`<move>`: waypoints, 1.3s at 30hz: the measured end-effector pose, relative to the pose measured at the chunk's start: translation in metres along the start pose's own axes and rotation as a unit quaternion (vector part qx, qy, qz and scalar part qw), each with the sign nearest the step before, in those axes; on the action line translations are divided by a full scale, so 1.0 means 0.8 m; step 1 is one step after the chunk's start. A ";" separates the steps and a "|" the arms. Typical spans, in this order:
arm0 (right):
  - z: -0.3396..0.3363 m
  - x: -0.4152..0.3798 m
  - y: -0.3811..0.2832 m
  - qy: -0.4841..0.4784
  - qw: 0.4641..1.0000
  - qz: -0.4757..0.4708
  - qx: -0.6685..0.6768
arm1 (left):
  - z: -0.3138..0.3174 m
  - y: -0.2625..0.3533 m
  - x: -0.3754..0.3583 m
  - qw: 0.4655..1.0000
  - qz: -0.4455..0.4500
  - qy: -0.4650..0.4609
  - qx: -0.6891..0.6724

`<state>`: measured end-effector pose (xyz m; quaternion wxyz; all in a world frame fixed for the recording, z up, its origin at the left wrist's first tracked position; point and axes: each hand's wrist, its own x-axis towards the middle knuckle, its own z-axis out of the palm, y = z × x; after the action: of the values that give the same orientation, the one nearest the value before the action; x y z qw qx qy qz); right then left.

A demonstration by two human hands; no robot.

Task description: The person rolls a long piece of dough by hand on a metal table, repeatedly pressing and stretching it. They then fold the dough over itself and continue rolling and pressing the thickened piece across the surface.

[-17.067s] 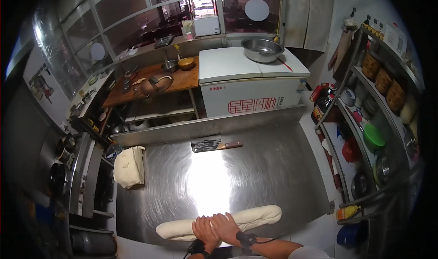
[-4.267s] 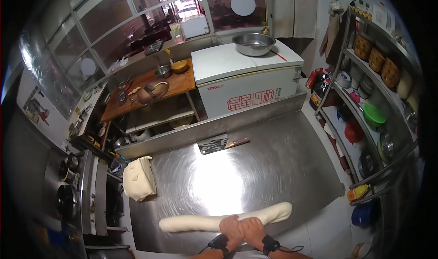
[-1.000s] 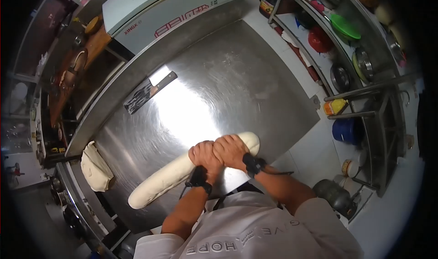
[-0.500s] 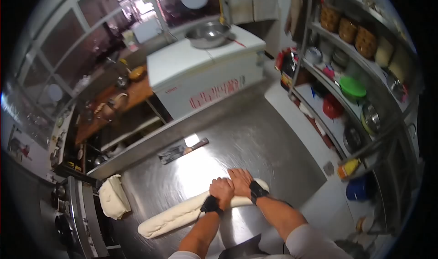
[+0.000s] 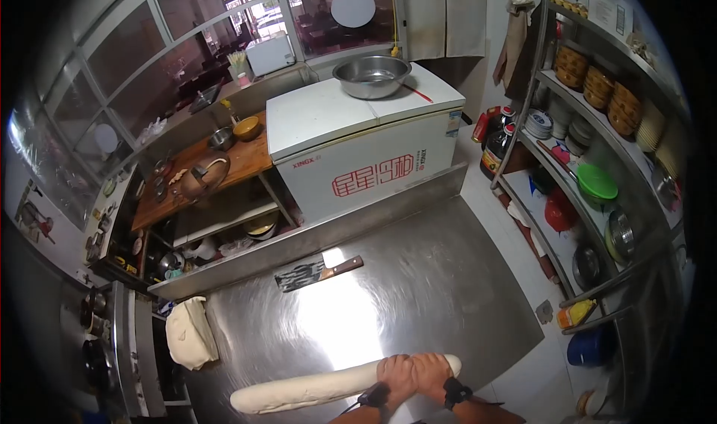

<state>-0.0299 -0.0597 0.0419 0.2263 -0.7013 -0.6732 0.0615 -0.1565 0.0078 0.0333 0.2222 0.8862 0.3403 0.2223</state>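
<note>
A long pale dough log (image 5: 314, 391) lies along the near side of the steel table, its right end just past my hands. My left hand (image 5: 396, 375) presses on it with fingers curled over its top. Close against it on the right, my right hand (image 5: 431, 373) also grips the dough with bent fingers. Dark bands circle both wrists. A second, thick lump of dough (image 5: 191, 334) rests at the table's left edge. Beyond the log lies a wide-bladed cleaver (image 5: 317, 273) with a wooden handle, apart from both hands.
The steel table (image 5: 463, 274) has a raised back edge. Behind it stands a white chest freezer (image 5: 366, 155) carrying a metal basin (image 5: 372, 76). Shelves with bowls and baskets (image 5: 597, 89) rise on the right. A wooden counter (image 5: 243, 155) and stove equipment (image 5: 127, 349) are on the left.
Both hands and the dough log have shifted toward me. My right hand's fingers, stretched out before, are now bent over the dough. The camera view has tilted upward.
</note>
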 end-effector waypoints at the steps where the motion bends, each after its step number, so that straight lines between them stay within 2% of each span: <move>1: -0.004 0.022 0.014 -0.018 1.000 -0.006 0.006 | -0.004 -0.007 0.028 1.000 0.016 0.007 0.019; 3: -0.008 0.050 0.034 -0.051 0.998 -0.007 0.019 | -0.003 -0.015 0.064 0.999 0.026 0.011 0.036; 6: -0.005 0.088 0.056 -0.052 0.998 -0.007 0.033 | 0.015 -0.026 0.095 0.999 -0.026 -0.001 0.046; 8: 0.014 0.101 0.079 -0.020 0.999 -0.016 0.026 | 0.021 -0.028 0.120 0.992 -0.079 -0.001 0.101; 10: 0.029 0.113 0.098 -0.042 0.999 -0.004 0.019 | 0.022 -0.028 0.135 0.990 -0.077 0.022 0.113; 12: 0.035 0.130 0.113 -0.040 0.999 -0.021 0.027 | 0.034 -0.036 0.147 0.987 -0.121 0.005 0.109; 15: 0.018 0.143 0.104 -0.024 0.999 -0.038 0.017 | 0.043 -0.041 0.149 0.982 -0.107 0.060 0.144; 16: 0.013 0.137 0.097 -0.010 0.999 -0.033 0.002 | 0.039 -0.033 0.132 0.982 -0.110 0.062 0.143; 17: 0.026 0.125 0.093 0.044 0.999 -0.024 -0.002 | 0.034 -0.030 0.121 0.985 -0.084 0.048 0.146; 18: 0.007 0.118 0.082 0.048 0.999 -0.025 -0.002 | 0.026 -0.027 0.115 0.986 -0.056 0.032 0.151; 20: -0.054 0.090 0.034 -0.232 0.970 -0.053 -0.047 | -0.006 0.000 0.085 0.990 -0.067 -0.012 0.124; 22: -0.071 0.023 0.008 -0.133 0.989 -0.061 -0.021 | -0.020 0.024 0.040 0.998 -0.027 -0.022 0.054; 24: -0.047 -0.037 -0.006 -0.026 0.999 -0.036 -0.011 | -0.006 0.037 -0.014 0.997 0.006 0.070 0.031; 25: -0.027 -0.061 -0.013 0.038 0.999 -0.012 0.005 | 0.000 0.038 -0.024 0.997 0.009 0.067 0.032; 28: -0.008 -0.076 -0.013 0.045 0.998 0.035 -0.018 | 0.022 0.039 -0.034 0.999 0.001 0.049 0.011; 30: -0.023 -0.034 0.008 0.059 0.998 0.021 -0.030 | 0.029 0.036 -0.014 0.999 -0.006 0.039 -0.003; 32: -0.018 0.002 0.043 -0.054 0.998 0.034 0.013 | 0.031 0.026 0.017 0.999 -0.025 0.021 0.012; 35: 0.009 0.041 0.090 -0.104 0.994 0.030 0.001 | 0.041 0.007 0.084 0.995 -0.078 -0.023 0.053; 37: 0.003 0.063 0.098 -0.088 0.995 0.044 0.035 | 0.040 0.000 0.114 0.989 -0.098 -0.067 0.086; 39: -0.003 0.086 0.108 -0.070 0.994 0.056 0.067 | 0.042 -0.002 0.138 0.987 -0.102 -0.060 0.106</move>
<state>0.0562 0.0076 0.0247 0.2210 -0.7152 -0.6415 0.1678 -0.0649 0.0778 0.0321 0.1684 0.8770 0.4369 0.1079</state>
